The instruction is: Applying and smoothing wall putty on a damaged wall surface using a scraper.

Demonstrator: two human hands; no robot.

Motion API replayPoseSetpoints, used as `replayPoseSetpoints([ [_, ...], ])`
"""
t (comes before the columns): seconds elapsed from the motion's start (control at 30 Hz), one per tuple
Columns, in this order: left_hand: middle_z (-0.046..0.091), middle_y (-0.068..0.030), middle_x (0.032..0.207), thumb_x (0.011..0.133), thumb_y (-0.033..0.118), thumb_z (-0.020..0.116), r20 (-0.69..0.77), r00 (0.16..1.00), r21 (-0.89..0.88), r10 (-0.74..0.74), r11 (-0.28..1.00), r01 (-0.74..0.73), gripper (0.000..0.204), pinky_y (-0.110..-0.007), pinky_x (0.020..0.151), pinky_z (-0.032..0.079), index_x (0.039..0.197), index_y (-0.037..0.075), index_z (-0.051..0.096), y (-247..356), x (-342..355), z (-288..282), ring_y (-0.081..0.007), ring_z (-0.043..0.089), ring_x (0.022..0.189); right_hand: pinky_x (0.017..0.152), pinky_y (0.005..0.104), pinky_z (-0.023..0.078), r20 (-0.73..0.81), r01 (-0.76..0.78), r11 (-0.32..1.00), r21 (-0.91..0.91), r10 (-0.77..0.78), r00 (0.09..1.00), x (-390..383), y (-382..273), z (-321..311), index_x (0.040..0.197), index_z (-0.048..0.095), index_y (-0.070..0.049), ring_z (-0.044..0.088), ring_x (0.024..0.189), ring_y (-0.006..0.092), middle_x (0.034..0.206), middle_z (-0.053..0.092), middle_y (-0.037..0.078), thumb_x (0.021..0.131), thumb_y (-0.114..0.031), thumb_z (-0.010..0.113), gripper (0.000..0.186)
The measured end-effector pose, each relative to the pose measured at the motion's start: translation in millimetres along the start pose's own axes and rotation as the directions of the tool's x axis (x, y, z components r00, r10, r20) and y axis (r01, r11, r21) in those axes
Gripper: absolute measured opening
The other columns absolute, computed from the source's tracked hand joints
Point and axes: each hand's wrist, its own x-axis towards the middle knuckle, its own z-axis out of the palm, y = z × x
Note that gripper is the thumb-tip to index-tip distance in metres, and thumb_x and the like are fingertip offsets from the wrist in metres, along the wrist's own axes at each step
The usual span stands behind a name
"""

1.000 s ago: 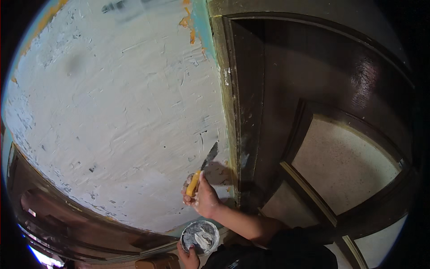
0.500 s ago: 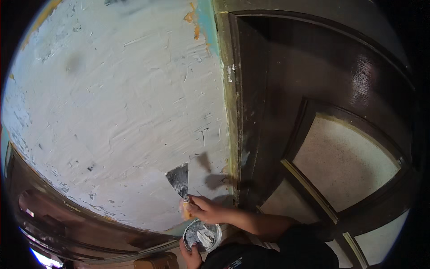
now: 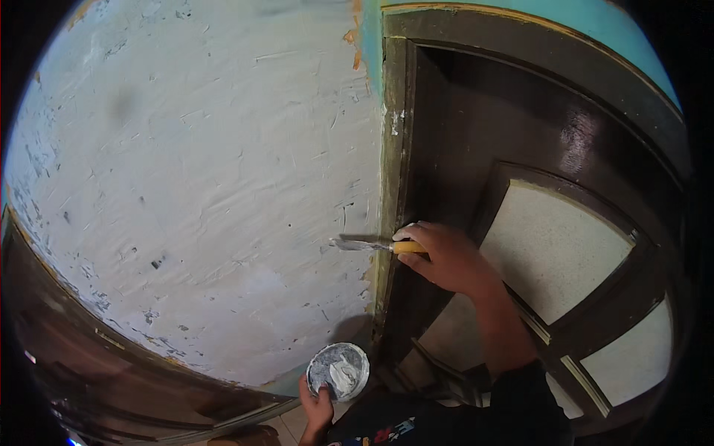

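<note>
In my right hand (image 3: pixel 445 256) is the yellow handle of a putty knife (image 3: pixel 364 245), its fingers closed round it. The blade points left and lies against or very near the whitish, putty-smeared wall (image 3: pixel 223 149), seen almost edge-on beside the door frame. Low in the view, my left hand (image 3: pixel 318 407) grips a round tub of putty (image 3: pixel 338 372), thumb over the rim. White and grey putty shows inside the tub.
A worn wooden door frame (image 3: pixel 388 171) edges the wall on the right, next to a dark brown door (image 3: pixel 476 111) with pale panels. Another dark wooden piece (image 3: pixel 111 364) runs along the lower left. Turquoise paint (image 3: pixel 580 22) shows above the door.
My right hand has moved up and right with the putty knife, whose blade has swung from upright to pointing left. The tub stays in my left hand. The view has shifted slightly.
</note>
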Motion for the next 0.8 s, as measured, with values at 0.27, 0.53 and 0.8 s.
replayPoseSetpoints([
  [0.27,0.054,-0.0115,0.104,0.079,0.001,0.048,0.049,0.999,0.034,0.020,0.999,-0.022,0.037,-0.030,0.088,0.038,0.116,-0.002,0.043,10,-10,-3,-0.0186,0.050,0.097,0.059,0.0252,0.041,-0.340,0.040,0.715,0.698,0.283,0.897,-24,45,142,0.119,0.042,-0.003,0.045,0.064,0.0075,0.076,0.049,0.002,0.093,-0.027,0.045,0.035],
  [0.53,0.051,-0.0120,0.108,0.079,0.000,0.049,-0.023,0.999,0.033,-0.029,0.999,0.030,0.041,-0.030,0.090,0.037,0.119,-0.002,0.040,2,-13,-18,-0.0190,0.049,0.100,0.052,0.0212,0.037,-0.124,-0.090,0.469,0.879,0.407,0.905,23,14,154,0.104,0.046,-0.004,0.041,0.057,0.0049,0.070,0.045,-0.001,0.095,-0.025,0.041,0.024],
  [0.8,0.051,-0.0117,0.108,0.080,0.001,0.048,-0.009,1.000,0.064,0.003,0.998,-0.003,0.040,-0.030,0.089,0.037,0.119,-0.002,0.040,13,-8,-15,-0.0187,0.049,0.099,0.043,0.0205,0.029,0.100,-0.212,0.373,0.903,0.299,0.949,28,22,145,0.078,0.046,-0.009,0.034,0.048,0.0048,0.060,0.042,-0.002,0.095,-0.039,0.036,0.035],
])
